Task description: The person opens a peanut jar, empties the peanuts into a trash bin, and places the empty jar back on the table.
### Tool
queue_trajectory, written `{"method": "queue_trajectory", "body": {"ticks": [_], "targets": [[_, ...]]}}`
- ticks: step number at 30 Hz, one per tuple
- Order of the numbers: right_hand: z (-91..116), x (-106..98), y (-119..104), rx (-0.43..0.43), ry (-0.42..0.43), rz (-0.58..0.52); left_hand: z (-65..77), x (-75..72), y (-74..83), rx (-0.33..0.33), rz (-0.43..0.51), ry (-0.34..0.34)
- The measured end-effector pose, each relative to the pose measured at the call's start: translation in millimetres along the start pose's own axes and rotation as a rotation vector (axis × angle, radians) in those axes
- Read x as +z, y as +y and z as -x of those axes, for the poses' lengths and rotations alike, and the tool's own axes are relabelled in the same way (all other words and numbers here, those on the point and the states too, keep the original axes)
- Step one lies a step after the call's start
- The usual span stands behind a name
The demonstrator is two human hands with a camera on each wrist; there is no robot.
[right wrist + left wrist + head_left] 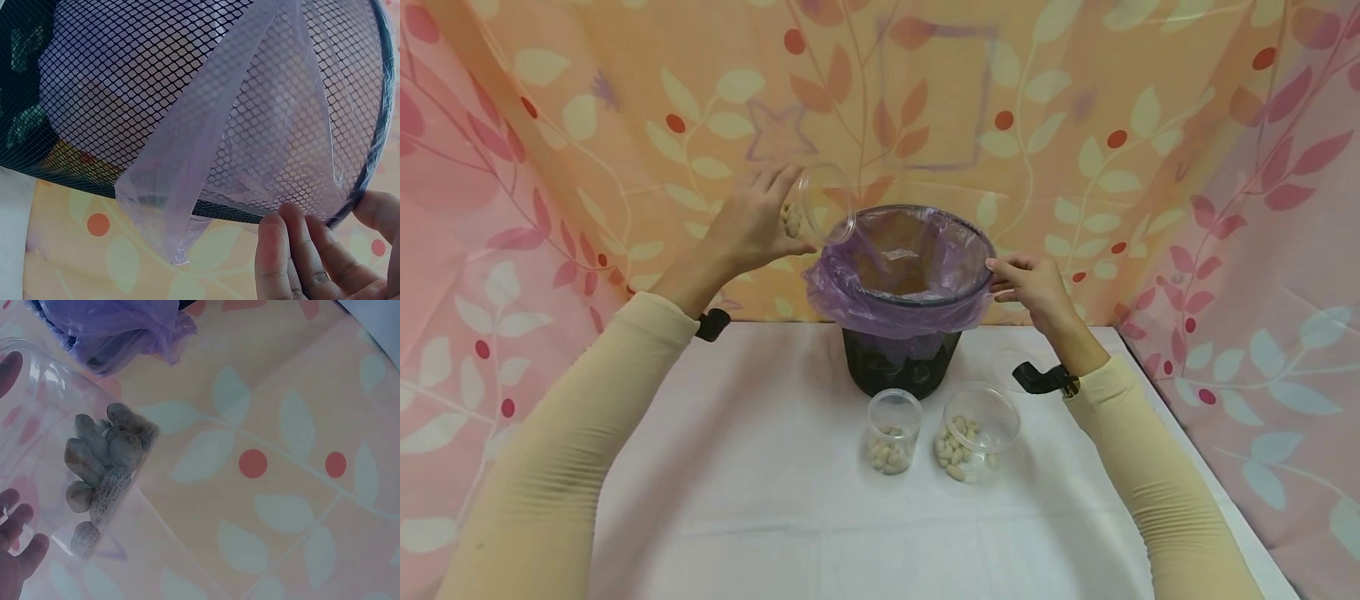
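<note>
Clear tub (pixel 810 193) is held up in the left hand (pixel 751 221), its wall gripped between thumb and curled fingers. Tub is tilted well over, its mouth turned rightward, and is raised at the left rim of a black mesh bin (pixel 902 367); whether rim and tub are touching cannot be told. Nuts (pixel 109 469) are gathered toward the base of the tub, as seen from the left wrist.

Bin is lined with a purple bag (pixel 917 318), its edge folded over the rim and hung down outside. Bin rim is pinched at its right side by the right hand (pixel 1032 287), thumb at the rim, fingers set against the outer side.

Bin is stood on a white cloth (pixel 760 500), near its back edge. In front of it a small cup (pixel 895 410) and a wider tub (pixel 996 417) are placed side by side; pale nuts are seen in both. Black wrist mounts (pixel 1039 379) are worn on both arms, below beige sleeves (pixel 1157 483). Work area is backed by a leaf-patterned curtain (pixel 700 75).
</note>
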State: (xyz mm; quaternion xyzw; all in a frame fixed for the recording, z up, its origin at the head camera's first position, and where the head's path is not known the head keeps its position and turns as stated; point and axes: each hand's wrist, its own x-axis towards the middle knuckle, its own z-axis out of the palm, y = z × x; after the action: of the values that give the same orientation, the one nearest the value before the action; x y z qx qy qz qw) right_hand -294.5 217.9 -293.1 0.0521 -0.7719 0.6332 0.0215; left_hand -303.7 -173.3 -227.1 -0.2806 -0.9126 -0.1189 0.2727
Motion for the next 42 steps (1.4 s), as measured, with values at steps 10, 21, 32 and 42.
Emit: {"method": "queue_trajectory", "body": {"ticks": [10, 21, 32, 42], "targets": [[-1, 1, -1, -0.005, 0.006, 0.025, -0.5, 1.7, 2.4, 0.030, -0.028, -0.015], [-1, 2, 0, 0.007, 0.011, 0.012, -2.2, 2.3, 7.4, 0.094, -0.116, -0.037], [1, 2, -2, 0.019, -0.009, 0.032, -1.7, 5.4, 8.9, 0.152, -0.186, -0.004], [1, 1, -1, 0.023, -0.003, 0.029, -6.3, 9.0, 11.0, 0.252, -0.261, 0.073]]}}
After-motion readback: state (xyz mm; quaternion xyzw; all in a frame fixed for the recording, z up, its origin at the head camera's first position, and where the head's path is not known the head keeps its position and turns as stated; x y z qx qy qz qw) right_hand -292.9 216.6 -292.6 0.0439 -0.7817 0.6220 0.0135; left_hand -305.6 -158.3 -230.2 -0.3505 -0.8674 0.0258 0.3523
